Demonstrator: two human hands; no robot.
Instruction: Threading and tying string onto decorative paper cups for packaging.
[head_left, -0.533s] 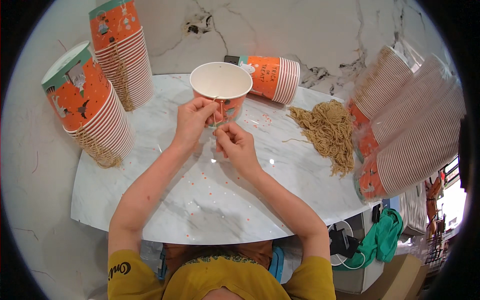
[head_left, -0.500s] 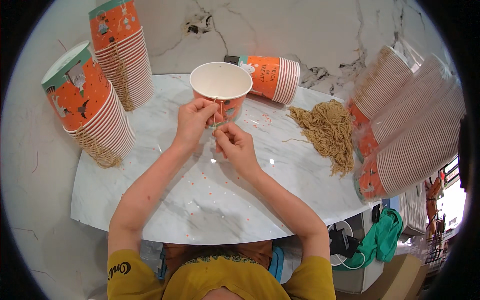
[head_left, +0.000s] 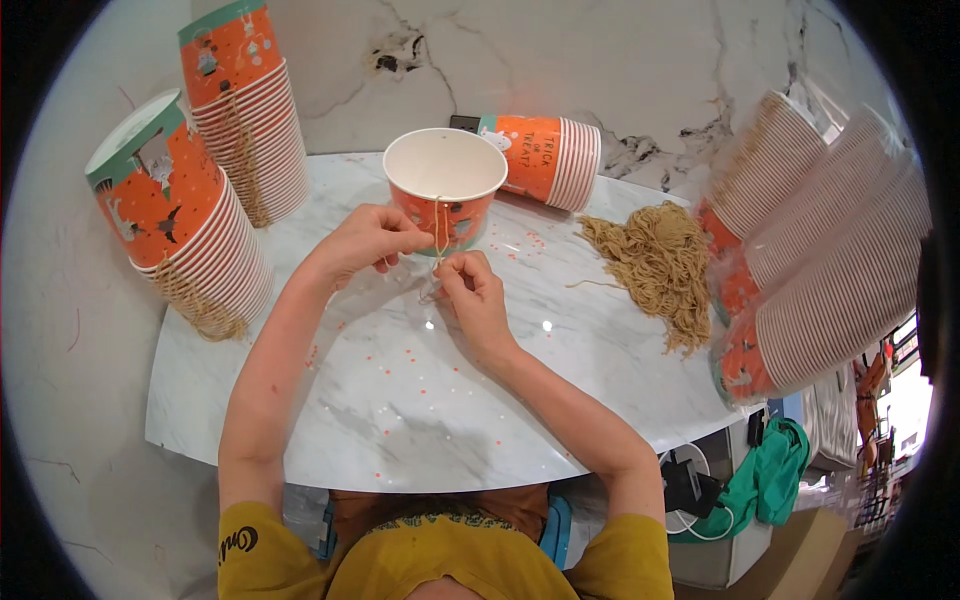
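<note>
Down on the white marble table (head_left: pixel 420 400), veined in grey and speckled with tiny orange flecks, stood a single paper bucket (head_left: pixel 445 190), round-mouthed, plain white inside and orange-printed outside, upright near the far middle of the slab. A thin tan string (head_left: pixel 438 225) ran from its near rim down the front wall. The left hand (head_left: pixel 370 240) lay just beside the bucket's lower left side, fingers curled and pressed together on the string's end. The right hand (head_left: pixel 470 290) sat a little nearer the person, below the bucket's base, thumb and forefinger pinched together, apparently on the same string, though the strand there was too fine to follow with certainty. Both hands thus met in front of the bucket, which itself stood free of any grip. To the left rose two leaning stacks of nested orange buckets (head_left: pixel 190 230), their ribbed rims layered like scales, string loops dangling from them. Behind the single bucket another short stack (head_left: pixel 545 160) lay on its side. Right of it spread a loose, fibrous heap of tan strings (head_left: pixel 655 265), and beyond that long tilted stacks of buckets (head_left: pixel 820 260) blurred toward the rim.
</note>
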